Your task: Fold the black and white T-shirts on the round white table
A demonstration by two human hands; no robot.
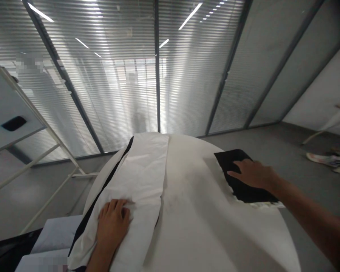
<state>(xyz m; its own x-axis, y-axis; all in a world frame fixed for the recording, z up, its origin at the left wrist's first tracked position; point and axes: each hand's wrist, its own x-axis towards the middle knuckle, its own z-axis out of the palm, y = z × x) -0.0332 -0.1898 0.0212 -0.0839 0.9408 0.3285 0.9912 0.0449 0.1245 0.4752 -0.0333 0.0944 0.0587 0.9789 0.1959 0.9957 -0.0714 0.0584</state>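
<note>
- Nearest in, the left hand [113, 221] comes down on the long white cloth [143, 170], fingers bent, the fabric puckering by the fingertips; whether that grip is pinching a fold or only pressing, one cannot tell.
- The cloth itself lies lengthwise over the left part of the round white bench [192, 234], wrinkled, with a black strip [87, 218] showing along its left side.
- Just off to the left, below the hand, some pale sheets [58, 234] lie at the edge of the view.
- Over to the right, well apart from the cloth, the right hand [252, 173] is palm down on a black piece [243, 190] by the bench's right rim, its grip wide, fingers spread and not closed around anything; the piece's near edge looks ragged and whitish.
- So the step in hand, by the look of it, is laying out and steadying: one hand to each piece, arms well apart.
- The next move seems to call for a firm left hand on the creased cloth, and for the right to curl under an edge if the black piece is to be lifted.
- Farther out, a whiteboard [11, 98] stands left, and a glass partition [184, 83] with blinds closes the scene.
</note>
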